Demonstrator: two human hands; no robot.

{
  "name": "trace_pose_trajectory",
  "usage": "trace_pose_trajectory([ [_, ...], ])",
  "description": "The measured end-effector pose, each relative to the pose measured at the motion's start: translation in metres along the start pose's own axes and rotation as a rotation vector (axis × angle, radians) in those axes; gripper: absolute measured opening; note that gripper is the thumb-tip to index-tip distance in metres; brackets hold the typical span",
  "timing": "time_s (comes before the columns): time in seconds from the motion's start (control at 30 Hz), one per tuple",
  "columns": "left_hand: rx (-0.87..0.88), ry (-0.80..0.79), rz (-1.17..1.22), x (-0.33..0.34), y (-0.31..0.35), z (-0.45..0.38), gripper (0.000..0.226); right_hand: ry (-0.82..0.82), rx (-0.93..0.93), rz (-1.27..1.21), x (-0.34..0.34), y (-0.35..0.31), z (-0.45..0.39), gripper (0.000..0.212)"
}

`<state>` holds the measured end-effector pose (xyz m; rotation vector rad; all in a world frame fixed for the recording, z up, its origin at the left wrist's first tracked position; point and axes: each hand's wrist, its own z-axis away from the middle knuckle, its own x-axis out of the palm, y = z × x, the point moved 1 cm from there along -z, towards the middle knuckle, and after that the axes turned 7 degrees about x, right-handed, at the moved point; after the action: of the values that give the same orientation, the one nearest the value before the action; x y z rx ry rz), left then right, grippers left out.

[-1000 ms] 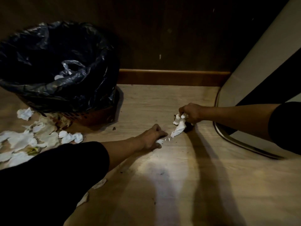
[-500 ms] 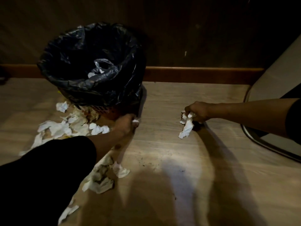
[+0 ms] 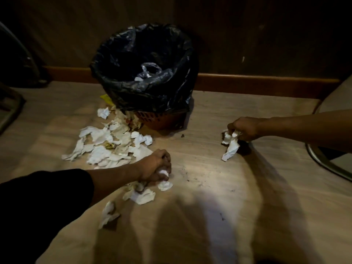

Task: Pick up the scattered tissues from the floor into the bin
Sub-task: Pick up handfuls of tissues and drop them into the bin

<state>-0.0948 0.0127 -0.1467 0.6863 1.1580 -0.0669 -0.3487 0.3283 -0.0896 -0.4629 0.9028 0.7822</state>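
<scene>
**Both hands on tissues, bin at the wall**

My left hand (image 3: pixel 155 165) is down on the wooden floor (image 3: pixel 219 206), fingers curled tight around a small white tissue wad (image 3: pixel 164 172) that pokes out under the knuckles. Black sleeve (image 3: pixel 43 202) covers that arm down to the forearm. Just beside the fist, touching or nearly so, lies another crumpled tissue (image 3: pixel 165 185); a flatter one (image 3: pixel 142 196) sits just below my wrist and a twisted one (image 3: pixel 108 213) lies nearer to me, apart from the rest.

My right hand (image 3: pixel 244 128) is out to the right, low over the floor, fingers pinched shut on a bunch of tissue (image 3: pixel 230 144) that hangs from the grip, its lower end reaching the floor or close to it; cannot tell if it touches.

The bin (image 3: pixel 163 119) stands against the dark wall (image 3: pixel 266 35), by the brown skirting board (image 3: pixel 257 82). It is a reddish basket with a black bag liner (image 3: pixel 144 86) folded over the rim. Inside the bag some pale crumpled stuff shows, too dark to tell what.

Main pile of tissues (image 3: pixel 106 147) is spread on the floor at the bin's left front, the top pieces touching the base of the basket. A small yellowish scrap (image 3: pixel 109 146) sits in the pile. Dark crumbs are scattered on the floor between my two hands. A curved metal edge (image 3: pixel 322 162) shows at far right.
</scene>
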Motion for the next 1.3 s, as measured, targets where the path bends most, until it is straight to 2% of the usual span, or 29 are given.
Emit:
trace_pose_trajectory([
  [0.03, 0.038, -0.057, -0.069, 0.003, 0.002, 0.007, 0.026, 0.0, -0.015, 0.005, -0.002, -0.007, -0.001, 0.037],
  [0.13, -0.018, -0.22, -0.14, 0.015, 0.021, 0.03, 0.029, 0.013, -0.06, 0.006, -0.008, -0.034, -0.005, 0.04],
  [0.3, -0.07, -0.159, -0.156, 0.037, 0.036, 0.05, 0.026, 0.043, -0.141, 0.007, -0.013, -0.072, -0.007, 0.037],
  [0.43, -0.158, -0.021, -0.067, 0.017, 0.039, 0.062, 0.017, 0.07, -0.225, 0.043, -0.016, -0.098, -0.006, 0.032],
  [0.53, -0.345, 0.137, 0.006, 0.006, 0.031, 0.086, 0.021, 0.051, -0.267, 0.049, -0.018, -0.115, -0.006, 0.032],
  [0.6, -0.478, 0.245, 0.04, 0.003, 0.027, 0.099, 0.033, 0.064, -0.305, 0.06, -0.02, -0.126, -0.004, 0.031],
  [0.67, -0.572, 0.292, 0.027, 0.006, 0.027, 0.107, 0.055, 0.083, -0.332, 0.052, -0.02, -0.133, -0.003, 0.028],
  [0.73, -0.578, 0.255, 0.023, 0.012, 0.026, 0.111, 0.068, 0.082, -0.346, 0.049, -0.02, -0.136, 0.002, 0.027],
  [0.83, -0.548, 0.052, 0.084, 0.03, 0.027, 0.115, 0.065, 0.055, -0.344, 0.059, -0.02, -0.136, 0.011, 0.026],
  [0.9, -0.612, -0.071, 0.133, 0.046, 0.03, 0.114, 0.08, 0.057, -0.333, 0.068, -0.021, -0.134, 0.014, 0.025],
  [0.97, -0.633, -0.095, 0.112, 0.056, 0.039, 0.111, 0.089, 0.068, -0.322, 0.06, -0.022, -0.131, 0.016, 0.025],
  [1.07, -0.525, -0.032, 0.038, 0.058, 0.047, 0.107, 0.057, 0.084, -0.315, 0.056, -0.029, -0.133, 0.02, 0.026],
  [1.13, -0.522, -0.107, 0.039, 0.054, 0.047, 0.103, 0.041, 0.098, -0.313, 0.045, -0.034, -0.138, 0.024, 0.027],
  [1.23, -0.502, -0.234, 0.051, 0.041, 0.045, 0.1, 0.035, 0.147, -0.335, -0.007, -0.044, -0.151, 0.025, 0.026],
  [1.3, -0.5, -0.257, 0.023, 0.023, 0.043, 0.098, 0.031, 0.199, -0.36, -0.061, -0.056, -0.161, 0.027, 0.024],
])
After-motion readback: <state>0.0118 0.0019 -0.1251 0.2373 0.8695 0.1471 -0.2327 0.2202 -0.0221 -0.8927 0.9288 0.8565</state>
